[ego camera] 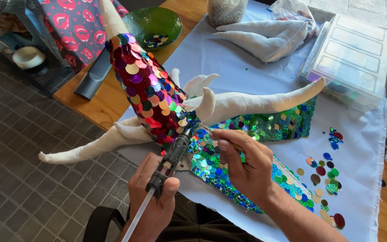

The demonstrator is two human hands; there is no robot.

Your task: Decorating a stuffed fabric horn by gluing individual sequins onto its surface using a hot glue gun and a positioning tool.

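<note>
A: Nearest item? Left hand [151, 197], closed round a dark hot-glue gun [172, 157] with a clear stick at the back.

B: Axis?

A: Up and right, nozzle at the lower edge of the cream stuffed fabric figure's multicoloured sequin cone [151, 89], which rises up-left from the grip.

B: Other hand?

A: Right hand [242, 166], pinching a thin wooden stick [211, 131], tip beside the nozzle; nearer the green-blue sequin patch [256, 127].

B: Smallest?

A: Loose round sequins [323, 177] on pale blue cloth [247, 67].
</note>
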